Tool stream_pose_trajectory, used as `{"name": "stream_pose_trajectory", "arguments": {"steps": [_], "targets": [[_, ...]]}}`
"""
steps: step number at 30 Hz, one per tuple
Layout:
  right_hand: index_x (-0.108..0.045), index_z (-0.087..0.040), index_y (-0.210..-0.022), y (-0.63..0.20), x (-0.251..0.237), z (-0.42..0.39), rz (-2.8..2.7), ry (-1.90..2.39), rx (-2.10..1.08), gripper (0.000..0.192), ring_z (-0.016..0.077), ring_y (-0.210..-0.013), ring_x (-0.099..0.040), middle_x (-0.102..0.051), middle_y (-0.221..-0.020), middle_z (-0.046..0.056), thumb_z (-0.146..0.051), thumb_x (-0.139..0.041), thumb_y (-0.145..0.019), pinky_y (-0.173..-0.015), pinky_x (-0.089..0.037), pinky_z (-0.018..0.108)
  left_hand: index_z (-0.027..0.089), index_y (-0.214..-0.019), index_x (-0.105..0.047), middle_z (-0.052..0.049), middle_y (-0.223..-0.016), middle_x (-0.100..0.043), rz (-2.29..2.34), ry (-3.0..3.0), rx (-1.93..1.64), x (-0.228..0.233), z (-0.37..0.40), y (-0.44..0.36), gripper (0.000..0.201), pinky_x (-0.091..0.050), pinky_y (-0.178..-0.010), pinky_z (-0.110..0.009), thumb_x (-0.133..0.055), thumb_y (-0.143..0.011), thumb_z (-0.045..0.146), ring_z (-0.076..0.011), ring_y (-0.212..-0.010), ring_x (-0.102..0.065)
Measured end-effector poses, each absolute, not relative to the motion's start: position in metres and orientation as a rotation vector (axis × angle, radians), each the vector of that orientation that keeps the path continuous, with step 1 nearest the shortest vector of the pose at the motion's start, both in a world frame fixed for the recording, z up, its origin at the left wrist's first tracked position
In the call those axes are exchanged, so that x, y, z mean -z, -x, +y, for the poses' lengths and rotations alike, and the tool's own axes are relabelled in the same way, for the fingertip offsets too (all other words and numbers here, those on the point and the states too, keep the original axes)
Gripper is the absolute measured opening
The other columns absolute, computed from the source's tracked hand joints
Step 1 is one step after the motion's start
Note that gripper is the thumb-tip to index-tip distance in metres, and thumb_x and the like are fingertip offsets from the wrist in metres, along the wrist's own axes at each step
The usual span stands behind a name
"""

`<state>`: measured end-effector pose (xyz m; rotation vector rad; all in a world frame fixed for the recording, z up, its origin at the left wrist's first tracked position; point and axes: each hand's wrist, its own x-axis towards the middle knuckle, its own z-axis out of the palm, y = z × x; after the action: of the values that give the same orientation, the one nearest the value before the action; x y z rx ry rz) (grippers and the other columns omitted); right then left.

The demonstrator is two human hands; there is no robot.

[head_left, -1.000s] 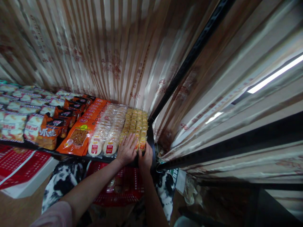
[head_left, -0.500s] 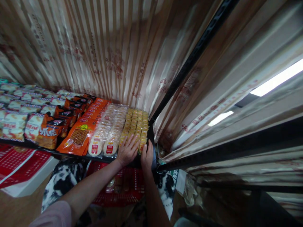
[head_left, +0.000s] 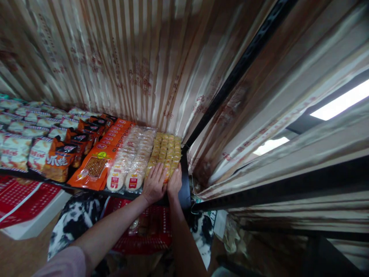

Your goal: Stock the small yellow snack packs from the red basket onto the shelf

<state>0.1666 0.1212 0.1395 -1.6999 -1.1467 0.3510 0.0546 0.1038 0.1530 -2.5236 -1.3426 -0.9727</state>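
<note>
On the right end of a black shelf [head_left: 186, 184] stand rows of small packs in yellow wrappers [head_left: 165, 148]. My left hand [head_left: 155, 184] lies on the front of these packs with its fingers stretched out over them. Beside it my right hand [head_left: 175, 182] rests against their front right corner, fingers extended and thumb side inward. The two hands almost touch at the front packs, and some wrappers are hidden beneath them. Left of the yellow packs are clear bags of round white crackers [head_left: 133, 181] with red labels.
Orange bags of stick snacks [head_left: 95, 169], black-and-orange bags [head_left: 61, 159] and white packs [head_left: 15, 152] line the shelf to the left. Below are red baskets [head_left: 129, 246]. A black upright post [head_left: 219, 96] and plastic sheeting [head_left: 138, 57] stand behind.
My right hand has moved left onto the yellow packs, baring more shelf on its right. The fingers of my left hand have drawn closer together.
</note>
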Motion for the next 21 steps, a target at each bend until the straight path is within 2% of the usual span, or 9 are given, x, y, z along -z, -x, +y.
{"name": "stream_pose_trajectory", "arguments": {"steps": [7, 11, 16, 21], "targets": [[-0.039, -0.009, -0.132, -0.168, -0.136, 0.121, -1.163, 1.684, -0.325, 0.058, 0.0202, -0.128, -0.037, -0.044, -0.136, 0.015, -0.042, -0.013, -0.092, -0.107, -0.028, 0.042, 0.01, -0.128, -0.046, -0.013, -0.138, -0.042, -1.256, 2.503, 1.044, -0.155, 0.102, -0.052, 0.046, -0.018, -0.111, -0.045, -0.041, -0.086, 0.025, -0.0242, -0.135, -0.025], [-0.037, -0.01, -0.134, -0.168, -0.138, 0.12, -1.172, 1.686, -0.326, 0.057, 0.0214, -0.128, -0.037, -0.042, -0.137, 0.016, -0.041, -0.012, -0.093, -0.107, -0.027, 0.045, 0.008, -0.126, -0.048, -0.016, -0.14, -0.037, -1.422, 2.472, 1.015, -0.156, 0.086, -0.046, 0.046, -0.021, -0.11, -0.046, -0.043, -0.084, 0.024, -0.0274, -0.136, -0.022], [-0.039, -0.007, -0.133, -0.166, -0.14, 0.12, -1.171, 1.681, -0.292, 0.057, 0.0242, -0.128, -0.037, -0.041, -0.137, 0.018, -0.04, -0.014, -0.093, -0.106, -0.028, 0.047, 0.002, -0.13, -0.04, -0.021, -0.144, -0.026, -1.629, 2.444, 0.956, -0.152, 0.054, -0.039, 0.052, -0.026, -0.108, -0.049, -0.043, -0.083, 0.024, -0.0319, -0.137, -0.013], [-0.039, -0.009, -0.134, -0.164, -0.142, 0.119, -1.155, 1.705, -0.309, 0.059, 0.0234, -0.128, -0.037, -0.041, -0.137, 0.017, -0.041, -0.012, -0.092, -0.106, -0.028, 0.046, 0.0, -0.132, -0.035, -0.022, -0.143, -0.03, -1.636, 2.484, 0.919, -0.146, 0.049, -0.038, 0.055, -0.028, -0.108, -0.048, -0.041, -0.083, 0.025, -0.0307, -0.137, -0.015]]}}
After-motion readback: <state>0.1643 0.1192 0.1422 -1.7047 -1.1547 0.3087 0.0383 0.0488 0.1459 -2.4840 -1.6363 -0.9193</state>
